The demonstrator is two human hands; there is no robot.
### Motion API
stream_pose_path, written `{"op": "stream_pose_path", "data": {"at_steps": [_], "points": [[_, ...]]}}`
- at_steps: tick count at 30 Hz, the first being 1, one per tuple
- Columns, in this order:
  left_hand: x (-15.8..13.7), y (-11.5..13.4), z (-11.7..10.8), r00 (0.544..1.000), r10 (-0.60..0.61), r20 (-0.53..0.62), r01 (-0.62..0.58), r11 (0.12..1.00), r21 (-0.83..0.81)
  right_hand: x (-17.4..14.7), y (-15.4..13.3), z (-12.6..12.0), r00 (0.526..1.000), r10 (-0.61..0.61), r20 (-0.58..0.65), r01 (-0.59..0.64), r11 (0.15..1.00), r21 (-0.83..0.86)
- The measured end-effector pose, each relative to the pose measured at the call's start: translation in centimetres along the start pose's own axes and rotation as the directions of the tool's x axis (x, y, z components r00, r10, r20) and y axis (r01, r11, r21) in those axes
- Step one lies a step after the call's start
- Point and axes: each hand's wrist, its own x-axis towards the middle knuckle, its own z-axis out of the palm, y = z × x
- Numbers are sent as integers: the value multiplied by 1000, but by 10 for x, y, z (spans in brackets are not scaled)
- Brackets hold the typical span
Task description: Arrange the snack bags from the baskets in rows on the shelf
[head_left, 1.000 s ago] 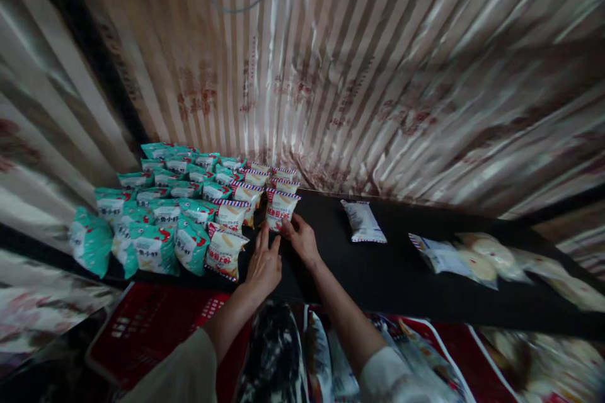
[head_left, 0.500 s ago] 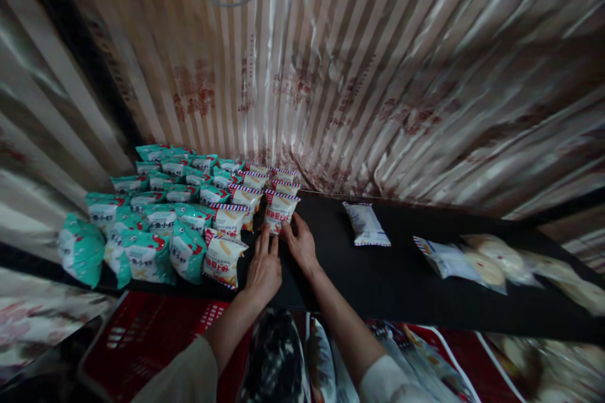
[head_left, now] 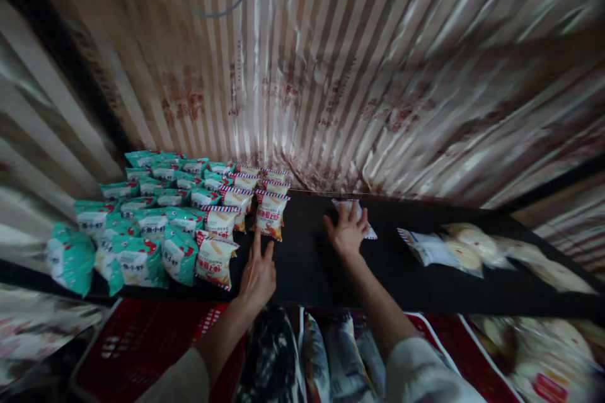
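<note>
My left hand (head_left: 258, 271) holds nothing; its index finger points up at the base of an upright cream snack bag (head_left: 271, 214) with a striped top edge, and the other fingers are partly curled. More cream bags (head_left: 215, 259) stand in rows just left of it. My right hand (head_left: 347, 233) is over a snack bag lying flat (head_left: 371, 232), fingers spread across it. The palm and fingers hide most of that bag. Whether the fingertips press on it I cannot tell.
Teal snack bags (head_left: 139, 261) fill the black shelf's (head_left: 302, 264) left end. A pale packet (head_left: 429, 248) and clear-wrapped round pieces (head_left: 477, 245) lie at the right. Below the shelf are red boxes (head_left: 142, 346) and silvery packets (head_left: 347, 359). Striped sheeting (head_left: 302, 75) hangs behind.
My right hand has left the upright cream bag and moved right, over the flat-lying bag. My left hand has drawn slightly down from the upright bag. The view has shifted a little to the right.
</note>
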Motion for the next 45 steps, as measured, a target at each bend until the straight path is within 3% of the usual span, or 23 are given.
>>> {"op": "stream_pose_path", "data": {"at_steps": [3,6,11,14,16,18,19,21,23,25,29,33,38,41,43,45], "points": [[-7,5,5,1000,17,1,-17,1000,-26,10,32,-16,979,134,155,-117,987,-110],[-13,12,7,1000,21,14,-21,999,-38,5,40,-31,957,78,280,-44,991,-126],[-22,24,2,996,-3,84,6,1000,-26,-15,24,-54,904,37,425,44,983,-180],[-27,29,-3,993,-3,115,5,1000,-18,-31,20,-69,873,3,488,32,997,-64],[-30,31,-5,993,9,114,-7,1000,-20,-44,21,-81,838,24,546,-85,993,87],[-33,34,-8,992,20,121,-17,999,-30,-58,22,-96,746,60,663,-312,911,269],[-35,36,-10,991,21,130,-16,999,-38,-65,22,-104,678,56,733,-444,826,347],[-38,40,-14,988,17,154,-8,998,-61,-79,21,-120,534,-20,845,-659,617,431],[-41,43,-19,986,26,167,-10,995,-99,-92,18,-134,429,-125,895,-763,481,433],[-44,45,-24,982,66,175,-37,986,-163,-101,14,-143,361,-201,911,-790,452,413],[-48,41,-27,971,146,190,-62,918,-391,-105,7,-155,283,-337,898,-769,480,423],[-47,34,-28,974,-8,228,149,778,-611,-102,2,-158,279,-419,864,-791,410,454],[-48,37,-41,928,-241,285,370,495,-786,-118,-5,-139,403,-380,833,-850,183,494],[-51,43,-51,923,-241,301,367,311,-877,-135,-16,-124,432,-383,817,-842,155,517],[-51,45,-54,935,-252,248,314,270,-910,-145,-26,-117,408,-431,805,-830,192,523],[-49,44,-55,943,-274,188,266,284,-921,-149,-37,-114,386,-480,788,-806,241,541]]}}
